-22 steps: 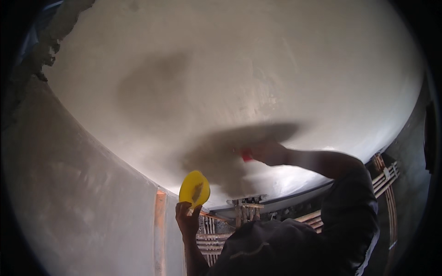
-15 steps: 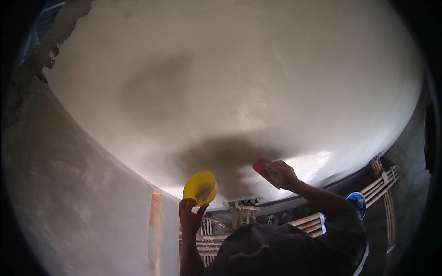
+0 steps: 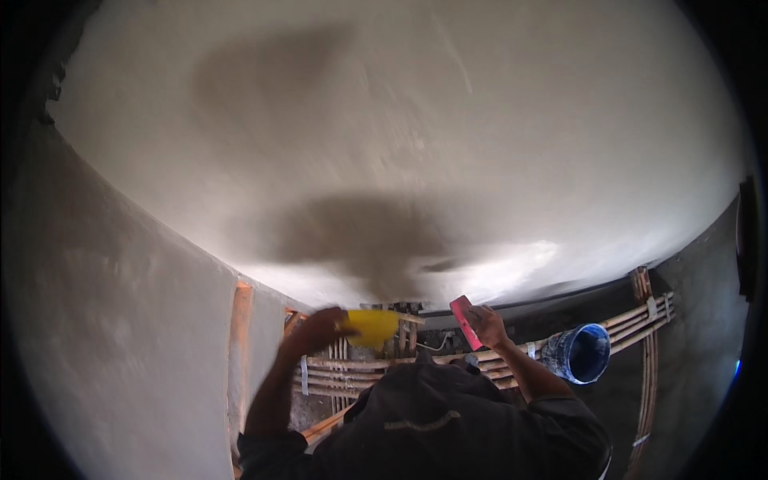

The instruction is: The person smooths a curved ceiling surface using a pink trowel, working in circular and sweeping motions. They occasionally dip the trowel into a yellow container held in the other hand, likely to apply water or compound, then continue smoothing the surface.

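Note:
My left hand (image 3: 320, 330) is closed on the edge of a yellow bowl (image 3: 374, 328), which is smeared by motion and seen from the side; what it holds is hidden. In my right hand (image 3: 486, 326) is a flat pinkish-red rectangular block (image 3: 464, 322), gripped from its back and held tilted. The large smooth grey plastered wall (image 3: 496, 144) rises in front of both hands, with dark damp-looking or shaded patches. The block appears apart from the wall.
A blue bucket (image 3: 588, 354) with whitish smears stands at the right by tied bamboo poles (image 3: 652, 316). More poles (image 3: 344, 376) run below my hands. At the left is another grey wall (image 3: 128, 296) with an orange-brown upright strip (image 3: 238, 344).
Both hands have come down, away from the wall. The yellow bowl has turned from showing its inside to side-on. More of the blue bucket has come into view.

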Motion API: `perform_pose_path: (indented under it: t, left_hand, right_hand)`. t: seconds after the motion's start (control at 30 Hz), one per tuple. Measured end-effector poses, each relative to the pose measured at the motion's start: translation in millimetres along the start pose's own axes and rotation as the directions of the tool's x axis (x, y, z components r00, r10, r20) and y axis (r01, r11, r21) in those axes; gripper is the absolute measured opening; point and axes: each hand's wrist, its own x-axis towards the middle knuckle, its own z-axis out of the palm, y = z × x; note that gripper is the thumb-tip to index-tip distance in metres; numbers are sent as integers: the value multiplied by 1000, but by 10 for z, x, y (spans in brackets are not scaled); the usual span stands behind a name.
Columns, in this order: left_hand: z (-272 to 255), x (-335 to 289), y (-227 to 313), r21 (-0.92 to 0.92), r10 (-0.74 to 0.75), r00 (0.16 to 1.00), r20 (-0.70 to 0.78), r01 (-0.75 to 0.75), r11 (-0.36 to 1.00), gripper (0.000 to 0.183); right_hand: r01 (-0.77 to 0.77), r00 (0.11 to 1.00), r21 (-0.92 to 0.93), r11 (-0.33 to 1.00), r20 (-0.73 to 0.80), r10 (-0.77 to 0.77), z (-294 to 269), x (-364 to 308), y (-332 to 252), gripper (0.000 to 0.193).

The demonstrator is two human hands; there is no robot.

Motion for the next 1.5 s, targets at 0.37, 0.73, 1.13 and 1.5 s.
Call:
perform_pose_path:
  t: [0.37, 0.73, 1.13, 1.5]
  left_hand:
    - [-436, 465, 488, 70, 229, 847, -480, -223, 972, 31]
    - [1626, 62, -171, -321, -273, 740, -615, 82, 944, 26]
    - [1874, -189, -361, -483, -518, 531, -671, 218, 848, 27]
    - [1799, -677, -1044, -482, -591, 546, -594, 346, 805, 38]
  right_hand:
    - [-170, 985, 116, 979, -14, 173, -51, -71, 29, 23]
    - [61, 996, 57, 997, -67, -57, -227, 230, -422, 29]
    - [-607, 729, 781, -145, 620, 291, 597, 883, -815, 28]
    - [-239, 845, 962, -133, 274, 460, 1751, 1685, -1587, 32]
